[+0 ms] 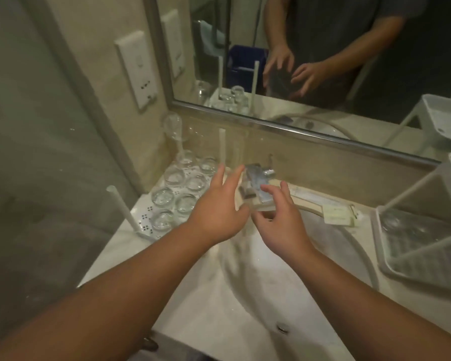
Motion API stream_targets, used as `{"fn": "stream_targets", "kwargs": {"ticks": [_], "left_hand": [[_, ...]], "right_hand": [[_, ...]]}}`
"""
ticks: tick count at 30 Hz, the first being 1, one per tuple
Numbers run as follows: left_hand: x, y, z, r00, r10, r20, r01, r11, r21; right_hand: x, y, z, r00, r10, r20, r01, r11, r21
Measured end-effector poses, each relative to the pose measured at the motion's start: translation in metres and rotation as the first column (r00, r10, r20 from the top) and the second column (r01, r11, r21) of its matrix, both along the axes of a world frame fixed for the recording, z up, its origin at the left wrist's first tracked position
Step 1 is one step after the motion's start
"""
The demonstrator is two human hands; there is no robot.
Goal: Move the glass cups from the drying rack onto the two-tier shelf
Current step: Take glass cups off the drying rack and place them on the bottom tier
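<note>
Several clear glass cups (179,190) stand mouth-up on a white perforated rack (143,220) with upright posts, on the counter at the left. A white two-tier shelf (380,246) with slanted legs stands at the right; a faint clear glass (391,218) seems to sit in its lower tray's back corner. Over the sink, my left hand (216,207) and my right hand (281,220) face each other around a blurred clear glass cup (241,194). The mirror shows the same cup between both palms.
A chrome faucet (258,183) sits right behind the hands. The white basin (245,295) lies below them. A wall mirror (323,61) runs along the back, and a glass partition (37,152) closes off the left side. A wall socket plate (138,69) is up at the left.
</note>
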State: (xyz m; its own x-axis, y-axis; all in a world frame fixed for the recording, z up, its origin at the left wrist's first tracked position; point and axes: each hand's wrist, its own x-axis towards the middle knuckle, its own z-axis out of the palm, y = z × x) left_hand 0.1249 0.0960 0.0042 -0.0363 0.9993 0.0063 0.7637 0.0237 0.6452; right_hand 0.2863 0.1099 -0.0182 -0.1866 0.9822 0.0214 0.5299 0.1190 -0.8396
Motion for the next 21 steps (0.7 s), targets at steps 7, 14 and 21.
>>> {"fn": "stream_targets", "kwargs": {"ticks": [7,14,21], "left_hand": [[-0.052,0.01,0.036,0.964,0.142,0.227,-0.164,0.983,0.084],[-0.099,0.029,0.03,0.864,0.245,0.44,-0.279,0.96,0.013],[-0.138,0.05,0.01,0.748,0.387,0.539,-0.38,0.916,-0.131]], "right_hand": [[-0.063,0.027,0.014,0.988,0.113,0.104,-0.126,0.983,0.136],[-0.125,0.063,0.027,0.952,0.19,0.238,-0.246,0.942,0.23],[-0.182,0.112,0.047,0.871,0.256,0.419,-0.373,0.9,0.226]]}}
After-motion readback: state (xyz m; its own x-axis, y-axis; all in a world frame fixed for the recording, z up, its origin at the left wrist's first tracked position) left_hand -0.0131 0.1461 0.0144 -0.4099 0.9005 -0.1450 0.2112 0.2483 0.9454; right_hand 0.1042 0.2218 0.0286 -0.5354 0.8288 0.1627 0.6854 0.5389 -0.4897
